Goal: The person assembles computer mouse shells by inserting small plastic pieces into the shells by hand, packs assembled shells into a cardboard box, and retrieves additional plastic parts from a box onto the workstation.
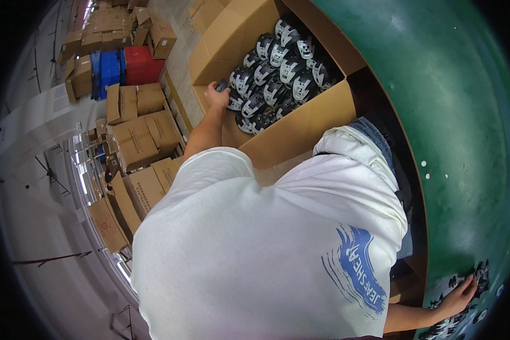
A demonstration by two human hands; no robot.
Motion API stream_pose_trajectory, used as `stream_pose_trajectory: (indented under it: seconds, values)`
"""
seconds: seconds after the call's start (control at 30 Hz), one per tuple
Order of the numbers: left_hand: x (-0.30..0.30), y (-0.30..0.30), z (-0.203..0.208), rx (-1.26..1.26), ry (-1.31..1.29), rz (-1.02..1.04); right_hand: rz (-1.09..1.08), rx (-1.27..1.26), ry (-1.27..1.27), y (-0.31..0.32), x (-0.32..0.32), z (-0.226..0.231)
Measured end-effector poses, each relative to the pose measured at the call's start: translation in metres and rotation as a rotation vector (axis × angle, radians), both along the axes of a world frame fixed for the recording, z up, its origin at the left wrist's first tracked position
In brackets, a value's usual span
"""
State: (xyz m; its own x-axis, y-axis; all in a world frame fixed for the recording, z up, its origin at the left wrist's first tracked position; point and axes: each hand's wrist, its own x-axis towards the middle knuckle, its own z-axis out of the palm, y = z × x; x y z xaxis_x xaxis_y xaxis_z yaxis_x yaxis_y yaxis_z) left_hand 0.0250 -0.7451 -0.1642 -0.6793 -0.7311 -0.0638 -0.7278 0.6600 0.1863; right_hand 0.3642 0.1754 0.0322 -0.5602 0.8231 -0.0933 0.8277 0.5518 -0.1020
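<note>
My left hand [216, 96] reaches to the left edge of an open cardboard box [292, 127]. It is closed round a dark rounded plastic part [222, 85]. Inside the box, several black rounded shells with grey-white panels [275, 93] lie stacked in rows, close to my left fingers. My right hand [459, 297] is far off at the lower right, over a green tabletop [464, 141]. Its fingers are drawn together at a scatter of small black and grey pieces [483, 277]. What they pinch, if anything, is too small to make out.
Stacked cardboard boxes [141, 139] stand along the left, with a blue bin [109, 67] and a red bin [141, 64] beyond them. The green tabletop curves down the right side, with a few small white bits [427, 176] on it. My white-shirted torso fills the middle.
</note>
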Motion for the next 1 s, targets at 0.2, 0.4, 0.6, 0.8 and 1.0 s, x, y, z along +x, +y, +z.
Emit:
stream_pose_trajectory:
  seconds: [0.2,0.4,0.6,0.8,1.0]
  values:
    - [-0.009,-0.019,-0.002,-0.09,-0.178,0.128,0.002,-0.123,0.149,-0.007,-0.004,-0.003]
    - [-0.031,-0.039,0.009,-0.113,0.112,0.239,0.157,0.053,0.094,0.005,-0.001,-0.008]
    - [-0.127,0.024,0.05,-0.051,0.741,-0.211,0.11,0.055,0.513,0.022,-0.005,0.009]
    - [-0.213,0.282,0.093,0.431,0.946,-0.783,0.209,-0.147,0.895,-0.023,-0.134,0.041]
    - [-0.193,0.567,0.168,0.673,0.904,-1.454,0.549,-0.274,0.912,-0.024,-0.208,0.021]
